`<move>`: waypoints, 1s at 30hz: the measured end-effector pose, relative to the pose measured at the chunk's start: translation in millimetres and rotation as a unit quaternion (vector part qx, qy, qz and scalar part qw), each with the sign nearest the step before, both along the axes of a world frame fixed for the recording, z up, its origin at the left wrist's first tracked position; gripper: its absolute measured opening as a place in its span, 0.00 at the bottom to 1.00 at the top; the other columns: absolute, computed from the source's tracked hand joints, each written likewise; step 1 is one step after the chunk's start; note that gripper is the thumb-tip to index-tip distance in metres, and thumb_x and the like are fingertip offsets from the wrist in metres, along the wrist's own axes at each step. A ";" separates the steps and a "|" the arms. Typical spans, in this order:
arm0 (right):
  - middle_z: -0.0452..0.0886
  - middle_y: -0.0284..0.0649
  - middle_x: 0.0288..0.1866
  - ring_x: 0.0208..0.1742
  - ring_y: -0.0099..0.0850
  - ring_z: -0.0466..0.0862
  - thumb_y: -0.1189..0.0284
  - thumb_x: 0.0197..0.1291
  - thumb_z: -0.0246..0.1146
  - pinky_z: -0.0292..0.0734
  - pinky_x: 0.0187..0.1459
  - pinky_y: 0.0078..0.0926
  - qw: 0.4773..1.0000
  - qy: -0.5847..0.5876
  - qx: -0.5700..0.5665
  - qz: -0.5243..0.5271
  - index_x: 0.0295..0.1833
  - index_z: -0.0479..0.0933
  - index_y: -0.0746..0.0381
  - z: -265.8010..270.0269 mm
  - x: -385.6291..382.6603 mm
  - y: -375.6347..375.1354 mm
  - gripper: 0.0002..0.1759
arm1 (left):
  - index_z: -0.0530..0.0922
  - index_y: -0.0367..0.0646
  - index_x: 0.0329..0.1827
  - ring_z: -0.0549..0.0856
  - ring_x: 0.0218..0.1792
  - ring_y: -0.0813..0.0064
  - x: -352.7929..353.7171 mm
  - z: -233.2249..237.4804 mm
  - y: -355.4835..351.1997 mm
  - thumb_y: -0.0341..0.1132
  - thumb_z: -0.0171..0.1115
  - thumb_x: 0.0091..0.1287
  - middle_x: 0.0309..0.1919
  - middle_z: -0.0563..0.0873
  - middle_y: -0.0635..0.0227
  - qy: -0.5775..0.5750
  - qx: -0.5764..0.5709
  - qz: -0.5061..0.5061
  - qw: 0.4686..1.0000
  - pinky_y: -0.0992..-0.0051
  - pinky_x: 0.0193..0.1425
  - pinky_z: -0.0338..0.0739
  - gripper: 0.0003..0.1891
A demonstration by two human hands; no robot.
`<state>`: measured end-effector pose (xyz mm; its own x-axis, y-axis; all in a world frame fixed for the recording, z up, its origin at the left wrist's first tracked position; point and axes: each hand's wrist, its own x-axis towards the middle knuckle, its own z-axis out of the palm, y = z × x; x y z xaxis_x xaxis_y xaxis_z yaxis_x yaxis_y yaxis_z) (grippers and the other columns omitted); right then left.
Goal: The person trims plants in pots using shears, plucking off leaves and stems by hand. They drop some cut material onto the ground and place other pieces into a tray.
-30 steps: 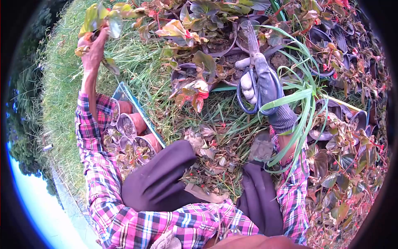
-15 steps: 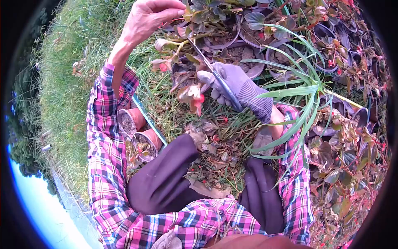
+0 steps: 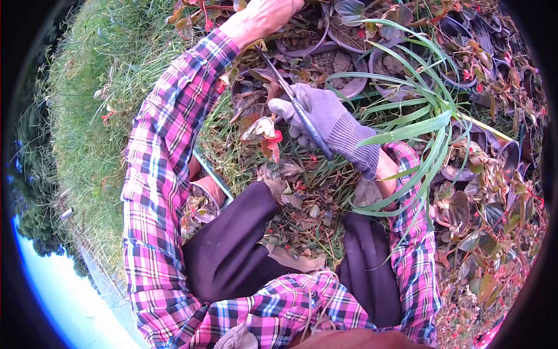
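Observation:
My right hand (image 3: 311, 113), in a grey knit glove, is closed around a slim knife (image 3: 302, 111) with a dark, lettered handle. The knife's narrow blade points up and left toward plant stems. Bare, my left hand (image 3: 268, 16) reaches to the top edge of the view, over the leafy plants; its fingers are mostly cut off or hidden there. Below the blade hangs a withered leaf cluster with a red flower (image 3: 272, 138). Just beyond my right hand stand plastic pots of soil (image 3: 334, 64) with broad-leaved plants.
A grassy plant with long green blades (image 3: 415, 122) arches over my right forearm. More dry-leaved, red-flowered plants (image 3: 476, 232) crowd the right side. A small terracotta-coloured pot (image 3: 210, 192) lies beside my left knee. Tall grass (image 3: 87, 116) grows on the left.
My left hand and forearm have moved right and farther out over the plants, to the top edge. My right hand with the knife has shifted only slightly left.

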<state>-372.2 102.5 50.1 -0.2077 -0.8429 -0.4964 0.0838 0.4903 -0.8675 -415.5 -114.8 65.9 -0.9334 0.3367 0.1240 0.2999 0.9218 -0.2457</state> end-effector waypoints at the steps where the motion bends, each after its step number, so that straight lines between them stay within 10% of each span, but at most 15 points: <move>1: 0.75 0.32 0.19 0.16 0.20 0.75 0.53 0.59 0.61 0.73 0.19 0.16 1.000 -0.021 0.008 -0.005 0.45 0.71 0.62 1.6 -0.6 1.5 0.22 | 0.73 0.38 0.22 0.81 0.28 0.55 -0.7 -1.9 0.5 0.30 0.56 0.49 0.21 0.77 0.55 -0.029 0.026 0.023 0.999 0.60 0.31 0.73 0.04; 16: 0.75 0.33 0.18 0.16 0.21 0.76 0.52 0.60 0.59 0.72 0.19 0.18 1.000 0.013 0.011 -0.012 0.41 0.70 0.63 9.8 -0.7 11.9 0.23 | 0.75 0.35 0.26 0.82 0.29 0.45 -24.8 -18.7 37.5 0.29 0.55 0.53 0.21 0.79 0.45 -0.137 0.223 0.182 0.948 0.56 0.32 0.75 0.05; 22: 0.75 0.33 0.19 0.15 0.21 0.76 0.53 0.60 0.59 0.72 0.18 0.18 0.999 0.033 -0.014 -0.012 0.41 0.70 0.63 17.4 0.4 10.4 0.22 | 0.79 0.36 0.26 0.81 0.25 0.49 -21.5 -35.6 29.5 0.27 0.52 0.51 0.19 0.79 0.46 -0.072 0.286 0.097 0.951 0.58 0.30 0.74 0.07; 23: 0.75 0.33 0.19 0.15 0.21 0.76 0.53 0.61 0.59 0.72 0.18 0.17 0.999 0.053 -0.011 -0.009 0.41 0.70 0.63 14.7 1.2 10.3 0.22 | 0.80 0.38 0.25 0.80 0.19 0.59 -19.2 -14.2 28.5 0.29 0.54 0.53 0.15 0.79 0.55 -0.093 0.336 0.077 0.934 0.64 0.25 0.73 0.06; 25: 0.73 0.31 0.17 0.15 0.21 0.75 0.53 0.61 0.58 0.72 0.17 0.17 0.993 -0.104 -0.024 -0.053 0.41 0.70 0.62 -6.8 5.7 13.0 0.21 | 0.81 0.41 0.36 0.74 0.16 0.88 -2.0 43.0 28.0 0.36 0.59 0.63 0.17 0.78 0.77 -0.246 0.618 0.259 0.700 0.84 0.19 0.67 0.08; 27: 0.74 0.33 0.18 0.18 0.22 0.76 0.52 0.60 0.59 0.73 0.21 0.22 0.997 -0.067 -0.016 -0.040 0.40 0.71 0.63 9.5 3.5 16.0 0.23 | 0.81 0.40 0.39 0.75 0.17 0.88 34.2 100.1 22.0 0.32 0.61 0.63 0.21 0.80 0.75 -0.165 0.668 0.256 0.679 0.89 0.21 0.69 0.06; 28: 0.74 0.35 0.19 0.19 0.23 0.77 0.51 0.59 0.60 0.73 0.22 0.24 0.998 -0.047 -0.010 -0.034 0.39 0.72 0.63 15.6 1.9 17.6 0.23 | 0.81 0.38 0.44 0.77 0.24 0.89 62.8 99.9 -25.9 0.35 0.57 0.68 0.26 0.82 0.74 -0.118 0.563 0.231 0.785 0.87 0.28 0.69 0.11; 30: 0.74 0.34 0.20 0.19 0.22 0.76 0.52 0.59 0.61 0.73 0.22 0.23 0.998 -0.052 -0.025 -0.035 0.38 0.71 0.63 5.8 2.1 16.8 0.23 | 0.78 0.38 0.48 0.74 0.23 0.91 116.5 117.4 -54.8 0.36 0.54 0.69 0.30 0.81 0.74 -0.021 0.604 0.288 0.743 0.88 0.24 0.65 0.12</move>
<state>-370.1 119.2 56.0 -0.2162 -0.8523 -0.4763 0.2069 0.4367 -0.8755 -299.1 -169.6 183.4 -0.8911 -0.4532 -0.0227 -0.2459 0.4403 0.8635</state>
